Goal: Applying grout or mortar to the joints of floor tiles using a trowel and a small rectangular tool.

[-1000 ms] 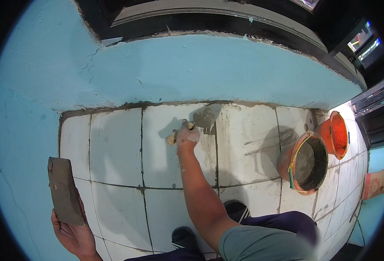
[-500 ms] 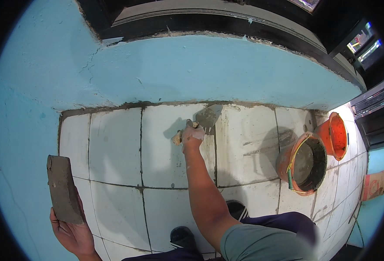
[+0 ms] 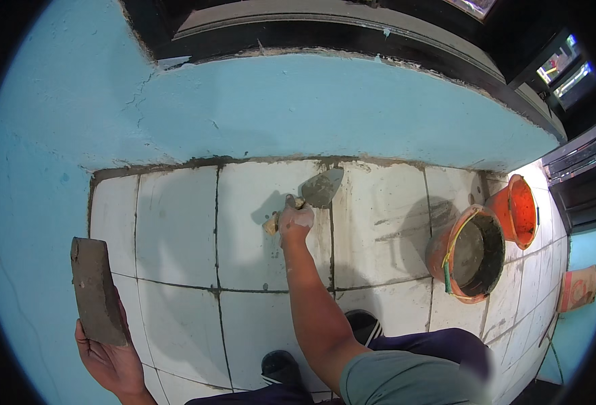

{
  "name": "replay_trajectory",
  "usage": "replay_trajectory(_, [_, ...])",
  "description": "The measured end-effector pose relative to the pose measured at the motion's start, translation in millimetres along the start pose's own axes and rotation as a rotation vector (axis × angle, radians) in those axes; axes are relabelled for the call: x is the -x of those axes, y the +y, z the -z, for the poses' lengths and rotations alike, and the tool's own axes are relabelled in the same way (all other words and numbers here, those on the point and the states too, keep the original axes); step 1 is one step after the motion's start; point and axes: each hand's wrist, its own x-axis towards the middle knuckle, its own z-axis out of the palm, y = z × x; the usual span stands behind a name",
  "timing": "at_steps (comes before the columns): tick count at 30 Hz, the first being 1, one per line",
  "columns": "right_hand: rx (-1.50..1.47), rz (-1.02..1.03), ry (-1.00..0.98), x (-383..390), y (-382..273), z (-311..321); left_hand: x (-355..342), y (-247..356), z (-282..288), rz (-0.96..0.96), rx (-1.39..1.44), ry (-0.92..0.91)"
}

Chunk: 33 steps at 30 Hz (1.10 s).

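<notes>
My left hand (image 3: 112, 368) holds up a grey, mortar-coated rectangular slab (image 3: 97, 290) by its lower end at the left; whether it is a brick or a board I cannot tell. My right hand (image 3: 295, 217) is wrapped round the wooden handle of a trowel (image 3: 322, 188). The trowel's blade is smeared with wet grey mortar and points away to the right, low over the white tiles near the wall's foot. Dark mortar (image 3: 206, 162) runs along the joint between the tiles and the wall.
An orange bucket (image 3: 435, 253) part filled with grey mix stands at right, with another orange bucket (image 3: 514, 202) behind it. The light blue wall (image 3: 298, 108) rises in front under a dark frame. A torn paper bag (image 3: 578, 288) sits at far right. My sandalled feet (image 3: 281, 368) are below.
My right hand and the trowel have come slightly toward me, with the blade a little farther from the wall's foot. My left hand still holds the slab in much the same place.
</notes>
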Motion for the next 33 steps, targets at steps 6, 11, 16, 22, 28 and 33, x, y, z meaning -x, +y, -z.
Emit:
replay_trajectory(6, [-0.080,-0.012,-0.031,12,-13,-6,1,1,0,0.031,-0.009,-0.016])
replay_trajectory(11, [-0.081,-0.045,-0.034,4,-24,-3,1,3,6,0.072,0.023,-0.110])
replay_trajectory(16, [-0.075,-0.099,-0.068,8,-29,-1,8,-5,-15,-0.046,-0.014,0.062])
replay_trajectory(22, [-0.111,-0.047,-0.042,4,-21,-15,6,0,-5,0.020,0.010,-0.060])
replay_trajectory(28, [-0.219,-0.123,-0.133,11,-25,-40,6,3,-1,0.045,0.024,-0.076])
replay_trajectory(33, [-0.388,-0.214,-0.248,22,-30,-41,6,4,3,0.048,0.028,-0.076])
